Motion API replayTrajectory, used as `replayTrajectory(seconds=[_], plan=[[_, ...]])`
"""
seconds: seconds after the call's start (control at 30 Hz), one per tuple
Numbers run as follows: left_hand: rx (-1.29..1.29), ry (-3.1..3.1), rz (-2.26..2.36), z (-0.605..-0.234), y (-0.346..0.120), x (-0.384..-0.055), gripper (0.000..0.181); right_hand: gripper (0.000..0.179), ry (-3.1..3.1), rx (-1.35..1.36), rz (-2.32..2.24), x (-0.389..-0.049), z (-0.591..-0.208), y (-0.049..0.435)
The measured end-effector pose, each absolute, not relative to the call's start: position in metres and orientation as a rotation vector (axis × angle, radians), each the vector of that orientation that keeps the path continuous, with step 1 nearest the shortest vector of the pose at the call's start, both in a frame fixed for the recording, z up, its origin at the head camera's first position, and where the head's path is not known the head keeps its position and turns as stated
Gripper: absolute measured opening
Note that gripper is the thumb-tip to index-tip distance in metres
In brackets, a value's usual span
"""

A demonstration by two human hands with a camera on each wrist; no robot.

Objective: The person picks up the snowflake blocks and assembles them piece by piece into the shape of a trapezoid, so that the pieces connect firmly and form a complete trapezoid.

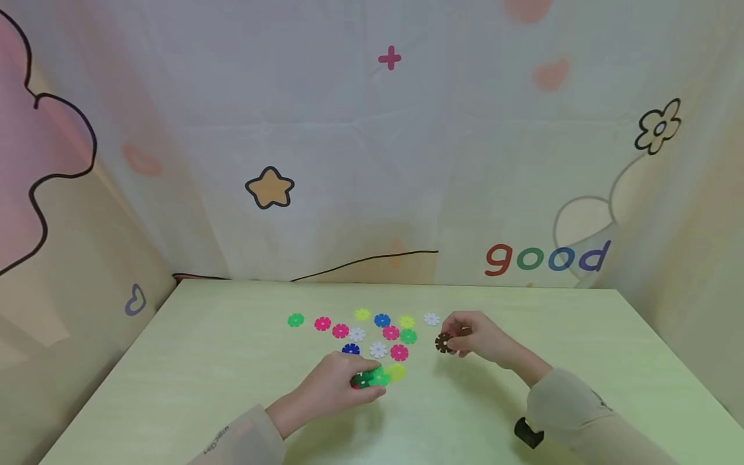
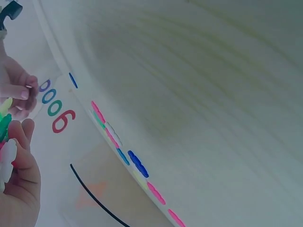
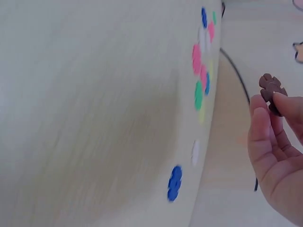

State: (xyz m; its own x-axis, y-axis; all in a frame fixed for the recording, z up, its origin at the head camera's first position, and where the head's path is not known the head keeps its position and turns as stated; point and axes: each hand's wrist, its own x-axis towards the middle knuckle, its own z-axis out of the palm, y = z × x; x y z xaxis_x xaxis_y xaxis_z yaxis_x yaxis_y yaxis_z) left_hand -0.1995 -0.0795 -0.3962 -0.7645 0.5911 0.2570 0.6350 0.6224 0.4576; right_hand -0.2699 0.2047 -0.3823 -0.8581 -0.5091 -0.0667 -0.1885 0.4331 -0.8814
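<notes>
My left hand point(image 1: 334, 385) holds a cluster of slotted plastic snowflake discs between thumb and fingers. A dark green disc point(image 1: 361, 380), a bright green disc point(image 1: 380, 376) and a yellow disc point(image 1: 398, 372) show in a row in the head view. A white disc point(image 2: 6, 163) also shows in that grip in the left wrist view, with a bit of pink beside it; fingers hide the rest. To the right, my right hand point(image 1: 479, 337) pinches brown disc material point(image 3: 271, 91), raised off the table. Part of the brown lies behind the thumb.
Several loose discs lie flat beyond the hands, among them a dark blue disc point(image 1: 351, 349), a pink disc point(image 1: 399, 352) and a white disc point(image 1: 431, 319). A blue disc point(image 3: 174, 183) lies near the right hand. A printed curtain point(image 1: 360, 161) hangs behind the table point(image 1: 192, 361).
</notes>
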Motion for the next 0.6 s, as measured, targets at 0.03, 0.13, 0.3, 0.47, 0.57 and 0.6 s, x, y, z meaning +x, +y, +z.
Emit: replayTrajectory(seconds=[0.03,0.13,0.3,0.47,0.57,0.6], plan=[[-1.041,-2.753,-0.817,-0.396,-0.079,-0.199,0.027,0.015,2.355,-0.606,-1.404,-0.266,-0.381,0.202],[-1.03,-2.749,-0.792,-0.395,-0.079,-0.198,0.032,0.017,2.32,-0.639,-1.433,-0.256,-0.376,0.194],[-1.009,-2.747,-0.77,-0.392,-0.079,-0.197,0.037,0.02,2.275,-0.67,-1.471,-0.243,-0.369,0.182],[-0.986,-2.763,-0.779,-0.393,-0.078,-0.196,0.04,0.022,2.253,-0.659,-1.505,-0.231,-0.363,0.172],[-0.978,-2.762,-0.786,-0.393,-0.078,-0.195,0.041,0.023,2.25,-0.644,-1.517,-0.227,-0.361,0.168],[-0.977,-2.76,-0.787,-0.393,-0.077,-0.195,0.041,0.024,2.249,-0.637,-1.519,-0.226,-0.361,0.167]])
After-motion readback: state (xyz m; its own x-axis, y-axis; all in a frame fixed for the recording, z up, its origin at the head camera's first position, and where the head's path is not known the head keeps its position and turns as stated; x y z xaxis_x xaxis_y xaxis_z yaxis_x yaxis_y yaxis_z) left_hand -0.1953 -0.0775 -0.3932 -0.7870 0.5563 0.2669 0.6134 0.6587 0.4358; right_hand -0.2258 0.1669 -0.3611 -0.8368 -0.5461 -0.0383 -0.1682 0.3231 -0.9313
